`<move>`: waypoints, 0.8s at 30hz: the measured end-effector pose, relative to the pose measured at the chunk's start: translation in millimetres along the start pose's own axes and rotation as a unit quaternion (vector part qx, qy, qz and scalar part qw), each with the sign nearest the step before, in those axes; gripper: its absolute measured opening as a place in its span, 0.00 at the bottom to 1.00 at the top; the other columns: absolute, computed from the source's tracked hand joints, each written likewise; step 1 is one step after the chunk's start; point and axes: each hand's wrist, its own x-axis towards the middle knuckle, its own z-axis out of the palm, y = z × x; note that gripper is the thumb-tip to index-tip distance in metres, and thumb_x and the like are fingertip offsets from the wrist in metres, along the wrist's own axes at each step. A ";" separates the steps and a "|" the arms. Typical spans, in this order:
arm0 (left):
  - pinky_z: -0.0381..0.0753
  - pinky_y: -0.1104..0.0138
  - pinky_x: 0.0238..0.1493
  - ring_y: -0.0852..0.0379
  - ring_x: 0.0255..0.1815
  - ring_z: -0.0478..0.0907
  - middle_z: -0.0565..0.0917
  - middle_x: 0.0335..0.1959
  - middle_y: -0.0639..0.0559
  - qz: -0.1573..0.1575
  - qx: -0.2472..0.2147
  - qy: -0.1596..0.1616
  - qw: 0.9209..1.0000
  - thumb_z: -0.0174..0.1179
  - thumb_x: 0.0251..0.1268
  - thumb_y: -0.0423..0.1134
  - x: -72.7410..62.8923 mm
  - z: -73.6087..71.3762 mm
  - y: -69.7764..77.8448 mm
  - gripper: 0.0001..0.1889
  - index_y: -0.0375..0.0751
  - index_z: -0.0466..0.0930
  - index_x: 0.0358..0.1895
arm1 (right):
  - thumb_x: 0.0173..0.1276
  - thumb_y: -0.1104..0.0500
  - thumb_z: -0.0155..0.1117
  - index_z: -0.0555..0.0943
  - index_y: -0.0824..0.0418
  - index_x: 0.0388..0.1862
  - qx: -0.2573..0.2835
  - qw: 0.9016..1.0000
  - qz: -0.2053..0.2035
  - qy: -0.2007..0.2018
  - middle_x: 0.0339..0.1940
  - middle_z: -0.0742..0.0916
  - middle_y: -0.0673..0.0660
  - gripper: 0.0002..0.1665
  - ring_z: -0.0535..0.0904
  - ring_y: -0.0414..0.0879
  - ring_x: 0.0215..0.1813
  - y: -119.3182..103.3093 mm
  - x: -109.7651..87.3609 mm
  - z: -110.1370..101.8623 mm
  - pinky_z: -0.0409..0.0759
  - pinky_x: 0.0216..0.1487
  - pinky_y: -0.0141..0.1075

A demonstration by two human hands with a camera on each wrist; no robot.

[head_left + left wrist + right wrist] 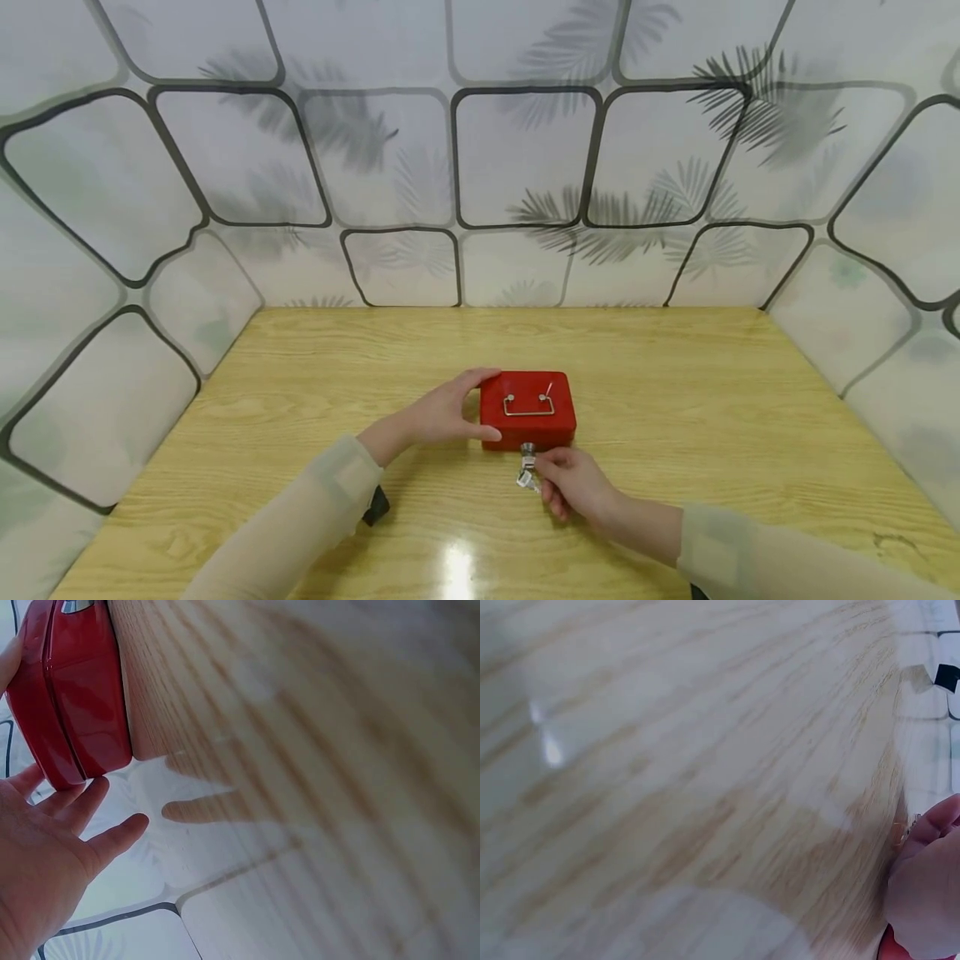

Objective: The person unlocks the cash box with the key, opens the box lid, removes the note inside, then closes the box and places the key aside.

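A red metal cash box [527, 412] with a wire handle folded on its lid sits on the table. My left hand [444, 410] grips its left end, the thumb at the front corner and a finger at the back corner. In the left wrist view, fingers of this left hand [45, 855] spread against the box's red side [90, 690]. At the round lock [528, 448] on the box front, the fingertips of my right hand [577, 486] pinch a key. Keys with a small tag [525, 479] dangle below the lock. In the right wrist view, my right hand [926, 892] covers most of the key.
The wood-grain table [315, 358] extends around the box on all sides. A patterned curtain [525, 158] encloses its back and both sides. Under the left forearm a black wrist device [377, 506] shows.
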 end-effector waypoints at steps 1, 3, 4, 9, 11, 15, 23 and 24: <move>0.61 0.51 0.67 0.52 0.69 0.62 0.66 0.70 0.53 0.000 -0.001 0.001 1.000 0.70 0.52 0.59 -0.4 -0.4 0.0 0.49 0.52 0.55 0.75 | 0.75 0.63 0.51 0.72 0.78 0.50 -0.001 1.000 -0.003 -0.001 0.15 0.75 0.51 0.16 0.67 0.36 0.12 0.4 -0.3 -1.0 0.68 0.15 0.27; 0.61 0.51 0.67 0.52 0.69 0.62 0.66 0.69 0.53 0.001 -0.004 0.003 1.000 0.71 0.52 0.59 -1.0 -1.0 -0.3 0.49 0.51 0.55 0.75 | 0.75 0.62 0.52 0.71 0.79 0.51 -0.003 1.000 -0.009 -0.002 0.15 0.75 0.51 0.17 0.67 0.36 0.12 0.5 -1.4 -3.1 0.68 0.15 0.27; 0.61 0.51 0.67 0.52 0.69 0.62 0.66 0.69 0.53 0.002 -0.006 0.004 1.000 0.71 0.51 0.59 -1.2 -1.3 -0.3 0.49 0.51 0.55 0.75 | 0.75 0.62 0.53 0.71 0.79 0.51 -0.006 1.000 -0.014 -0.004 0.15 0.76 0.51 0.18 0.68 0.36 0.12 0.3 -1.9 -4.3 0.69 0.15 0.27; 0.61 0.51 0.67 0.52 0.69 0.62 0.66 0.69 0.53 0.002 -0.010 0.003 1.000 0.71 0.52 0.59 -1.0 -2.1 0.2 0.49 0.51 0.55 0.75 | 0.75 0.62 0.53 0.70 0.77 0.50 -0.016 0.999 -0.038 -0.024 0.15 0.76 0.51 0.16 0.68 0.37 0.12 -3.5 -5.3 -11.7 0.70 0.15 0.28; 0.61 0.51 0.67 0.52 0.69 0.62 0.66 0.69 0.53 0.000 -0.012 0.001 1.000 0.71 0.52 0.58 -0.6 -1.8 0.2 0.49 0.51 0.55 0.75 | 0.75 0.62 0.53 0.70 0.77 0.50 -0.021 0.998 -0.044 -0.031 0.15 0.77 0.51 0.16 0.69 0.37 0.12 -6.1 -7.1 -15.8 0.70 0.15 0.28; 0.62 0.51 0.67 0.53 0.69 0.62 0.66 0.70 0.54 -0.002 -0.007 -0.002 1.000 0.71 0.51 0.59 0.9 -0.2 -1.5 0.50 0.52 0.54 0.76 | 0.76 0.61 0.54 0.72 0.75 0.49 -0.028 0.998 -0.051 -0.030 0.15 0.77 0.52 0.16 0.69 0.38 0.12 -12.9 -11.3 -25.6 0.70 0.15 0.29; 0.61 0.50 0.67 0.51 0.69 0.62 0.66 0.70 0.52 0.001 -0.007 -0.003 1.000 0.71 0.51 0.59 -0.3 0.4 -1.1 0.50 0.51 0.54 0.76 | 0.74 0.61 0.57 0.72 0.73 0.49 -0.080 0.991 -0.111 0.003 0.19 0.79 0.56 0.15 0.71 0.42 0.16 -28.9 -10.1 -50.0 0.72 0.17 0.31; 0.61 0.50 0.67 0.51 0.69 0.62 0.66 0.70 0.52 0.002 -0.008 -0.004 1.000 0.71 0.52 0.59 -0.4 0.4 -0.9 0.50 0.50 0.54 0.76 | 0.73 0.61 0.59 0.73 0.73 0.49 -0.090 0.988 -0.121 0.014 0.21 0.79 0.57 0.15 0.72 0.43 0.18 -31.5 -8.9 -53.3 0.72 0.18 0.31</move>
